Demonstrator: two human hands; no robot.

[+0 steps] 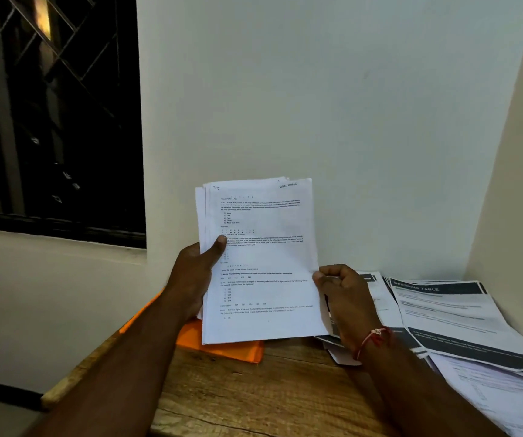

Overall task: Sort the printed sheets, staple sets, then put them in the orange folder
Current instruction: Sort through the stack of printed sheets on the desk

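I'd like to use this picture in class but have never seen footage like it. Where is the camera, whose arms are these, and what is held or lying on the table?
No machine here: the single picture comes from a camera worn on a person's head, looking forward and down, so both arms are the wearer's. The left hand grips a stack of printed sheets, thumb on the front page; the right hand pinches its right edge. Below it, on the wooden table, lies an orange folder, partly hidden. To the right, loose sheets with dark heading bars are spread out; one reads DRESSING TABLE.
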